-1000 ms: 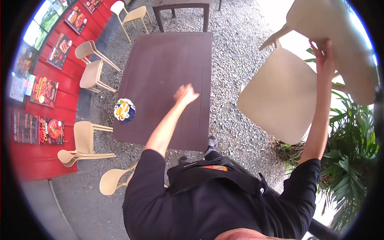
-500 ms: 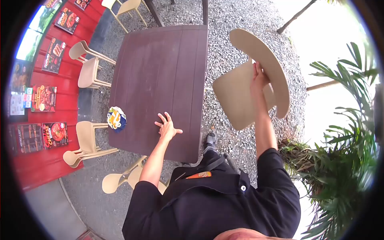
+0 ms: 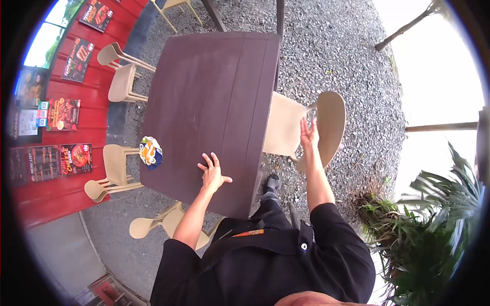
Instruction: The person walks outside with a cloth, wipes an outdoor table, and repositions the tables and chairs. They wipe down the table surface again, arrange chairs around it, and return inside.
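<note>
My left hand (image 3: 212, 176) is open above the brown table (image 3: 204, 92), fingers spread; whether it touches the top I cannot tell. Left of it, near the table's edge, lies a bundled cloth (image 3: 151, 152) in blue, white and orange. On the right, a beige chair (image 3: 285, 124) stands with the front of its seat under the table's edge. My right hand (image 3: 309, 135) is just inside the curved backrest, over the back of the seat. Its fingers are stretched out and not wrapped round the chair. The palm may still brush the backrest.
Beige chairs (image 3: 122, 81) line the table's left side, and another chair (image 3: 173, 222) stands at the near end. Grey gravel (image 3: 347, 56) covers the ground. Leafy plants (image 3: 434, 214) grow at the right. A red wall (image 3: 97, 127) with menu posters runs along the left.
The chair has moved left and towards the table, its seat now partly under the edge. My right hand moved with it, and its fingers have loosened from the backrest. My left hand stays spread.
</note>
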### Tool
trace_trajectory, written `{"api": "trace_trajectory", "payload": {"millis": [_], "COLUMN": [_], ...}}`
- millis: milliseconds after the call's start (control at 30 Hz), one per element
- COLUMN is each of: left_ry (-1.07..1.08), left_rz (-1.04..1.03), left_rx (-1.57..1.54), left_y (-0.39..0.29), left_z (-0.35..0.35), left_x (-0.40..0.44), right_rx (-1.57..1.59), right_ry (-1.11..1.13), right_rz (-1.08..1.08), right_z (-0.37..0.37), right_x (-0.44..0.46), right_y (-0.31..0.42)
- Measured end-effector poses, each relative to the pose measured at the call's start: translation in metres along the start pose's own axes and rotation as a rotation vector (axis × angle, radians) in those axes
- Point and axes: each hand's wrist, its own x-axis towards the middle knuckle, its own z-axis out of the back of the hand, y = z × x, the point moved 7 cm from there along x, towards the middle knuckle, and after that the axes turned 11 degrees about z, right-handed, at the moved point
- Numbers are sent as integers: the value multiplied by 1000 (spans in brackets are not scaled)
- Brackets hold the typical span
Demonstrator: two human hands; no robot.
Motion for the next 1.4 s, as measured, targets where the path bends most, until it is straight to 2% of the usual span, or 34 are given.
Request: {"api": "trace_trajectory", "payload": {"millis": [100, 133, 167, 200, 233, 267, 300, 333, 367, 400, 433, 533, 667, 800, 933, 1167, 1267, 1400], "left_ry": [-15, -13, -8, -4, -6, -6, -4, -2, -7, -11, -15, 13, 13, 22, 42, 18, 21, 42], "left_rz": [1, 0, 3, 6, -2, -3, -1, 6, -4, -6, -6, 4, 4, -2, 21, -7, -1, -4], "left_rx": [17, 9, 6, 3, -24, -28, -30, -35, -48, -60, -72, -52, -33, -42, -58, -20, -29, -90], "left_y": [0, -3, -1, 1, 2, 1, 2, 2, 1, 2, 5, 3, 3, 4, 5, 8, 8, 7], "left_z": [-2, -1, -2, -1, -2, -2, -2, -2, -2, -2, -2, 5, 6, 4, 6, 1, 5, 11], "left_x": [1, 2, 1, 1, 2, 2, 2, 1, 1, 1, 1, -3, -3, -3, -2, 0, 1, 0], "right_rx": [-658, -937, -1288, -1642, -1762, -1849, -1908, -1729, -1422, -1035, -872, -969, -895, -903, -808, -887, -955, -1071], "right_ry": [420, 628, 728, 648, 583, 480, 407, 390, 307, 269, 256, 358, 424, 491, 557, 523, 485, 505], "right_rz": [-29, 179, 593, 1071, 1270, 1274, 1176, 909, 417, -236, -372, -376, -154, -160, -170, -244, -241, -222], "right_z": [-84, -108, -127, -142, -146, -124, -87, -30, 4, 36, 29, 31, -25, -96, -129, -71, -59, -69], "right_x": [-77, -98, -120, -147, -155, -141, -112, -66, -48, -39, -49, -33, -45, -70, -75, -17, -7, -8], "right_y": [35, 58, 88, 121, 144, 156, 162, 160, 149, 122, 112, 102, 55, 23, 27, 7, -9, 14]}}
